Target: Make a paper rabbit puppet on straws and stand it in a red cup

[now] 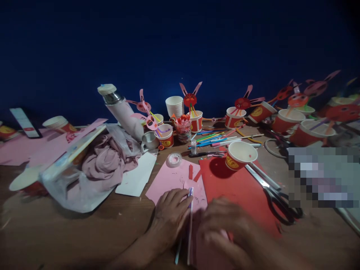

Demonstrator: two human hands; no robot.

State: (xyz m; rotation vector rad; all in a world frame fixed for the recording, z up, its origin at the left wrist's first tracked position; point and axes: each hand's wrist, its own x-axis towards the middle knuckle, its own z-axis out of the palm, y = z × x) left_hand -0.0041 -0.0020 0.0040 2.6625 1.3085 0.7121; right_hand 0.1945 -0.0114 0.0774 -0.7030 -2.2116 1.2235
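Observation:
My left hand (172,212) lies on the table with its fingers curled together against a thin pale stick (190,232). The stick's upper end, by my fingertips, has a shiny, purplish patch over a pink paper cutout (188,183). A light-blue stick end (177,257) shows below my wrist. My right hand (227,228) is smeared by motion, just right of the stick; whether it holds anything is unclear. Under and beyond my hands are a pink sheet (163,180) and a red sheet (216,183). Two red paper strips (191,171) and a tape roll (174,159) rest on the pink sheet.
A red-and-white paper cup (242,155) and black-handled scissors (274,195) are at right. Coloured sticks (213,138) and cups with paper rabbit figures (190,99) stand behind. A thermos (122,110) leans near a plastic bag (84,191) at left.

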